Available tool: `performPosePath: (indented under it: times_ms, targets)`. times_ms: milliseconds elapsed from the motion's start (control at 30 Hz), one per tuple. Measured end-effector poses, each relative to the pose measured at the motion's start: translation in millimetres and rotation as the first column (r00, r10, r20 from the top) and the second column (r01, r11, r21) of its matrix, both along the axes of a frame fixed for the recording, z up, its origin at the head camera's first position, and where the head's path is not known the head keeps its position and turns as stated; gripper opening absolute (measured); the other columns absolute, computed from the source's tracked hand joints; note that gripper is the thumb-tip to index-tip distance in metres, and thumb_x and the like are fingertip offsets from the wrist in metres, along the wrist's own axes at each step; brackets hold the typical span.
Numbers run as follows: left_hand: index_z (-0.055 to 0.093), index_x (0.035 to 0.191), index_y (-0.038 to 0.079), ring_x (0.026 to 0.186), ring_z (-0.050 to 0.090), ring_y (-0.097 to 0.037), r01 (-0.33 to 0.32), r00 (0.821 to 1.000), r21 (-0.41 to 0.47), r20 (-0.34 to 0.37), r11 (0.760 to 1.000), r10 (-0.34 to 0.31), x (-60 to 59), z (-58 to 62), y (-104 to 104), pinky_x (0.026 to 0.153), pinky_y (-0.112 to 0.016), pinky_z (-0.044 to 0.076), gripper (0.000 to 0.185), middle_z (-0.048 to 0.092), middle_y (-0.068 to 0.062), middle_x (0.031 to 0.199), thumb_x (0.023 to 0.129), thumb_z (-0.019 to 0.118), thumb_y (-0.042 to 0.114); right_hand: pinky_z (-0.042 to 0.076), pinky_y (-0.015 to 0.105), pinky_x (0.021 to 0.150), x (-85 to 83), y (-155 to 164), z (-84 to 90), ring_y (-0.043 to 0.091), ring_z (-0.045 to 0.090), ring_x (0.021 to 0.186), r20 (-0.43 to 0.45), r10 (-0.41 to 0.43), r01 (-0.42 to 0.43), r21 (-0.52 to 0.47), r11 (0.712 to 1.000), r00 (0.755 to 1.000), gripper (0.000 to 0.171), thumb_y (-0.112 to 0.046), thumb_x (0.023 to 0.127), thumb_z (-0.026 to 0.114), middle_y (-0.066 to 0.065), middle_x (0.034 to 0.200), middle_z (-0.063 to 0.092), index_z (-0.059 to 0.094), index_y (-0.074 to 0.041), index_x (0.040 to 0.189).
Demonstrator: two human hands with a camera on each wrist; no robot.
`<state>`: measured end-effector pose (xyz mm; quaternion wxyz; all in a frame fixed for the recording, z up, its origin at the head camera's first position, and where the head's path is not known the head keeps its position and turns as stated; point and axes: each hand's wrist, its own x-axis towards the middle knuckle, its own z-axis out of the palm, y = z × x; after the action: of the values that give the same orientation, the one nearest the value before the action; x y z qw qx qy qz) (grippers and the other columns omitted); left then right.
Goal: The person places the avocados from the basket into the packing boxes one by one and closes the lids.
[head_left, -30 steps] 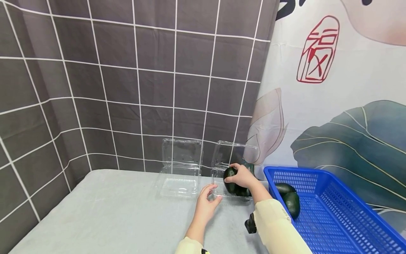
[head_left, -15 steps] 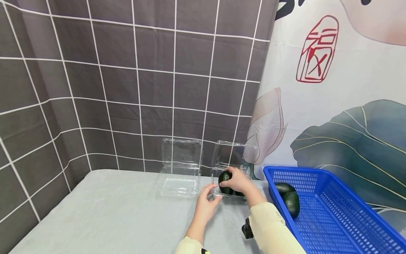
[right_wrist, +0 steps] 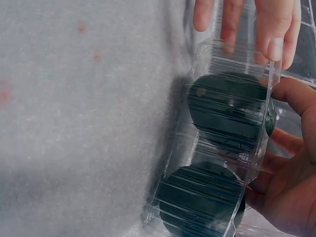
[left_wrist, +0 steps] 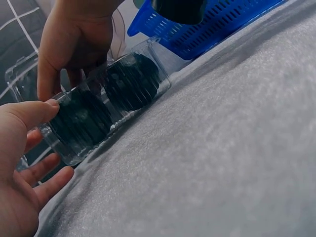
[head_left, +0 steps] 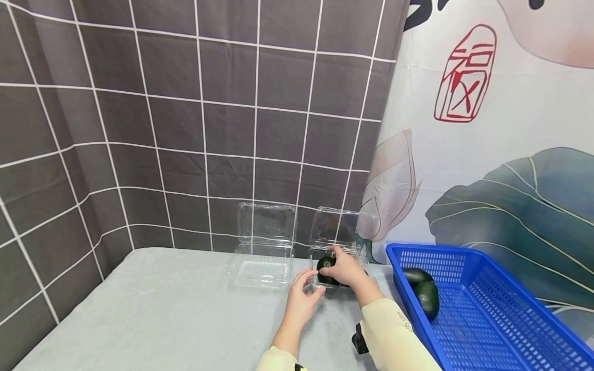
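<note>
A clear clamshell box (head_left: pixel 344 226) stands open on the grey table, holding two dark avocados (right_wrist: pixel 227 106) (right_wrist: pixel 202 202). My right hand (head_left: pixel 331 265) reaches into the box from above, its fingers curled round the left avocado (head_left: pixel 324 269). My left hand (head_left: pixel 313 286) rests at the box's near left corner, with the thumb (left_wrist: pixel 29 112) on the rim and straight fingers (right_wrist: pixel 232 19) against the end wall. In the left wrist view both avocados (left_wrist: pixel 79 123) (left_wrist: pixel 131 81) show through the ribbed wall, with the right hand (left_wrist: pixel 74 44) above them.
A second clear clamshell box (head_left: pixel 262 265), empty and open, stands left of the first. A blue plastic basket (head_left: pixel 487 309) at the right holds two more avocados (head_left: pixel 415 275) (head_left: pixel 428 300). A tiled curtain and a printed cloth hang behind the table (head_left: pixel 162 309).
My right hand has moved the avocado left and down into the box beside the other one. The left hand has stayed at the box's corner.
</note>
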<state>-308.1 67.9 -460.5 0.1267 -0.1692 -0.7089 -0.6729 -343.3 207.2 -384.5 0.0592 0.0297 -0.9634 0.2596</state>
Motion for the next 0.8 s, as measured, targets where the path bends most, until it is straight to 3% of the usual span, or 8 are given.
performPosePath:
  times_ms: [300,600,800]
  targets:
    - [0.061,0.111,0.003,0.107,0.053,-0.036,-0.016,1.000,-0.026,0.022,1.000,0.016,-1.7,-0.4,-1,0.082,-0.043,0.050,0.035,0.051,-0.016,0.124,0.077,0.070,0.003,0.045,0.050,0.079,1.5,-2,-2.1,0.036,0.053,0.101,0.005,-0.010,0.010,0.047,0.999,1.000,0.047,-0.029,0.080,0.069,0.019,0.112,0.058,0.055,-0.006,0.118]
    - [0.060,0.111,0.003,0.105,0.055,-0.037,-0.042,0.997,-0.047,0.066,0.998,0.045,1.7,2.8,-2,0.086,-0.045,0.047,0.037,0.053,-0.015,0.119,0.075,0.070,0.002,0.035,0.056,0.092,2.4,-2,-8.2,0.038,0.046,0.107,0.006,-0.051,0.049,0.147,0.988,0.999,0.051,-0.035,0.080,0.066,0.016,0.111,0.062,0.056,-0.008,0.122]
    - [0.059,0.113,0.004,0.105,0.055,-0.037,-0.041,0.993,-0.054,0.112,0.998,0.046,3.1,2.7,-2,0.086,-0.046,0.047,0.037,0.053,-0.015,0.119,0.077,0.069,0.005,0.034,0.056,0.094,2.4,4,-11.5,0.041,0.043,0.115,0.000,-0.052,0.052,0.113,0.992,0.999,0.054,-0.037,0.082,0.065,0.016,0.115,0.061,0.053,-0.008,0.126]
